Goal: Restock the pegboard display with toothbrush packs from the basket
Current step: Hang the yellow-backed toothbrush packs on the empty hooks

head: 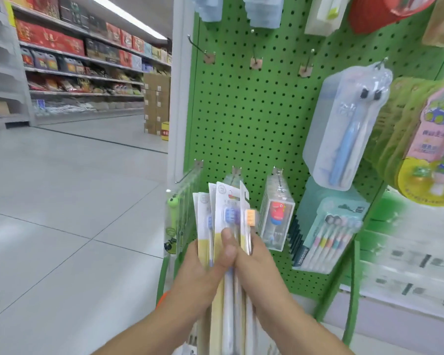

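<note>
Both hands clasp fanned bunch of toothbrush packs (224, 221): left hand (203, 262) thumb across front, right hand (256, 260) fingers behind; step looks like sorting; next: single one out for bare peg hook (187, 172) above-left of grip

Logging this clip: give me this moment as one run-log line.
phase: packs in hand, none hung yet | left hand: holds toothbrush packs | right hand: holds same packs | pegboard: bare hooks above

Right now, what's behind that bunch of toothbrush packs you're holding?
Green pegboard and a hook above the packs. Both hands grip them; whatever hangs lower is covered.
</note>
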